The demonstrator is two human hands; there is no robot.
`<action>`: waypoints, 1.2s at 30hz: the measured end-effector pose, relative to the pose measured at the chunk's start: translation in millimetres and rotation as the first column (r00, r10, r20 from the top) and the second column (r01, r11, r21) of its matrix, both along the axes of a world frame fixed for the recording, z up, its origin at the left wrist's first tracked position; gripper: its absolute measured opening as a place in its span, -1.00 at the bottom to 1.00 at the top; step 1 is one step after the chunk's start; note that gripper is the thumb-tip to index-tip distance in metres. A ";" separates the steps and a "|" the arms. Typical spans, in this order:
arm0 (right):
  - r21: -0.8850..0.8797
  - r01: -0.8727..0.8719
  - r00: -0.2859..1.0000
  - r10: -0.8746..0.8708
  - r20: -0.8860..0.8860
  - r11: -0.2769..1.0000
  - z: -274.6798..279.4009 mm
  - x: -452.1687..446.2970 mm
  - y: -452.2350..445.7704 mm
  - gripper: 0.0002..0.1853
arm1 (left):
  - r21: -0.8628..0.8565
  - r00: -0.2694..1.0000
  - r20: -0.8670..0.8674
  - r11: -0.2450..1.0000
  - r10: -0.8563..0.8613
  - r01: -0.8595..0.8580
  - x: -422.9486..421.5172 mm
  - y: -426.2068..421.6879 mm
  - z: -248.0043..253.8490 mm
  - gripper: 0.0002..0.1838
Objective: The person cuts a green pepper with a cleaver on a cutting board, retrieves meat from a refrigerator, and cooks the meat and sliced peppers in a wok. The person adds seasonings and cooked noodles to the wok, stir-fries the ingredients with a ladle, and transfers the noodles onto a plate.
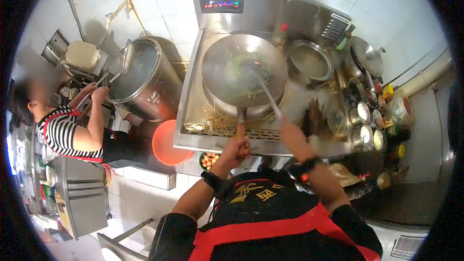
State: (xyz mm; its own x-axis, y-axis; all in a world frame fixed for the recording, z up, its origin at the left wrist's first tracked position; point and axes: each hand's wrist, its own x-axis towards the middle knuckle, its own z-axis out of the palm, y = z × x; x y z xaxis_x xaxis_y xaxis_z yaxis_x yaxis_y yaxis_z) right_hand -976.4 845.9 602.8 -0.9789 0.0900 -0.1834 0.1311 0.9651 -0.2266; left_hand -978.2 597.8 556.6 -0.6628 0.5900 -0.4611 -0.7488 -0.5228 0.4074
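Note:
A large steel wok (217, 67) sits on the stove, with green leafy food (246, 70) and some steam in it. My left hand (238, 151) is wrapped round the wok's wooden handle (240, 128) at the stove's front edge. To the right of it, my right hand (294, 140), blurred, is closed on the handle of a long metal utensil (269, 95). The utensil's far end reaches into the food in the wok; its head is hidden by the food and steam.
A co-worker (75, 130) stands at the left by a tall steel pot (145, 84). An orange basin (169, 142) and a basket of eggs (209, 159) are left of my left arm. A round pan (311, 61) and several seasoning containers (363, 112) stand at the right.

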 end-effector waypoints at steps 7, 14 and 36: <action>-0.155 -0.041 0.967 0.078 0.243 0.987 57.6 56.0 9.1 -0.39 | 0.013 1.000 0.019 1.000 0.007 -0.008 0.6 -9.2 -3.2 -0.84; -0.215 -0.221 0.975 0.212 -0.065 0.951 59.1 90.4 66.8 -0.38 | -0.106 1.000 0.009 0.994 -0.021 0.021 -6.2 -20.0 1.6 -0.86; -0.614 -0.067 0.989 -0.029 -0.146 0.786 -16.6 -60.6 -42.6 -0.45 | -0.092 1.000 -0.006 0.995 0.027 -0.028 2.3 -11.5 5.7 -0.79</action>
State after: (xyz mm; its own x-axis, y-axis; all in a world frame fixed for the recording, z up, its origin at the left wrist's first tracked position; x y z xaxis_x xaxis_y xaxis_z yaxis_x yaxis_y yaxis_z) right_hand -1037.0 803.3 586.2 -0.9984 -0.0137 -0.0547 0.0347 0.6149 -0.7878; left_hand -975.9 586.3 562.4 -0.6805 0.5271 -0.5091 -0.7326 -0.5034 0.4581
